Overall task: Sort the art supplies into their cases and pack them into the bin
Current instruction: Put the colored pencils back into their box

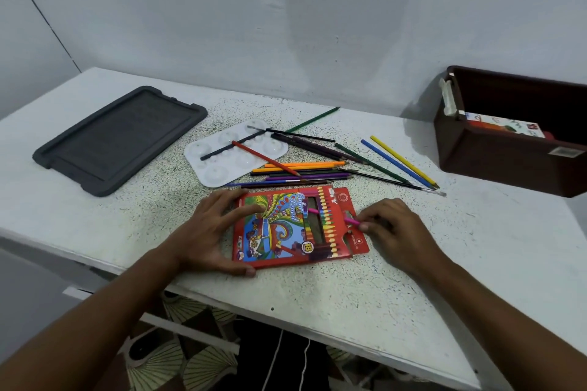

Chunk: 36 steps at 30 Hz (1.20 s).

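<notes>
The left hand [208,232] lies on the red colour pencil box [298,228], fingers spread apart. The right hand [397,225] pinches a pink pencil [333,215] at the box's open flap.

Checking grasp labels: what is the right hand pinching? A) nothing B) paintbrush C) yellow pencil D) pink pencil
D: the right hand pinches the end of a pink pencil that runs into the open end of the red pencil box, which the left hand steadies.
</notes>
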### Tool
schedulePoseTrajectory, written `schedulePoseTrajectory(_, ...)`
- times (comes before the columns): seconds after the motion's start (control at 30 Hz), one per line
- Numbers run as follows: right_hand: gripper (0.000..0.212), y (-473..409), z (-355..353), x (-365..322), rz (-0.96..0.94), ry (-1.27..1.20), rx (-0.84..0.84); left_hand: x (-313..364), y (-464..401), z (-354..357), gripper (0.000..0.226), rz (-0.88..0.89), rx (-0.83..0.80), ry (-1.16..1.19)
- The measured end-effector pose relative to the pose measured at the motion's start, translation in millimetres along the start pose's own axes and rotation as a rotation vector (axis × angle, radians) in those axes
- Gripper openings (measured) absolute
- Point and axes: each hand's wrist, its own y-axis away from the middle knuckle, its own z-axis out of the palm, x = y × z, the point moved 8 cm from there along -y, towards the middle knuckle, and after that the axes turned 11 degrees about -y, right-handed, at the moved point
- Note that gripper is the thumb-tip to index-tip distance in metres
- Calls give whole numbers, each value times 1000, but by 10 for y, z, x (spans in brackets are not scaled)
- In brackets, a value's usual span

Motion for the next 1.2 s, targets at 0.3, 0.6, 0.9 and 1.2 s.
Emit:
schedulePoseTrajectory(0.3,12,99,90,13,-49,-51,-101,-3,-1,0,100,7,12,-2)
schedulePoseTrajectory(0.6,33,110,112,-106,-93,-134,-165,4,-3,10,100,11,12,-11)
schedulePoseTrajectory(0.9,27,-542,96,-108,36,143,-53,19,20,3,98,14,2,27)
schedulePoseTrajectory(1.2,28,-911,400,-208,-63,473,-133,-8,37,-17,98,-5,18,51)
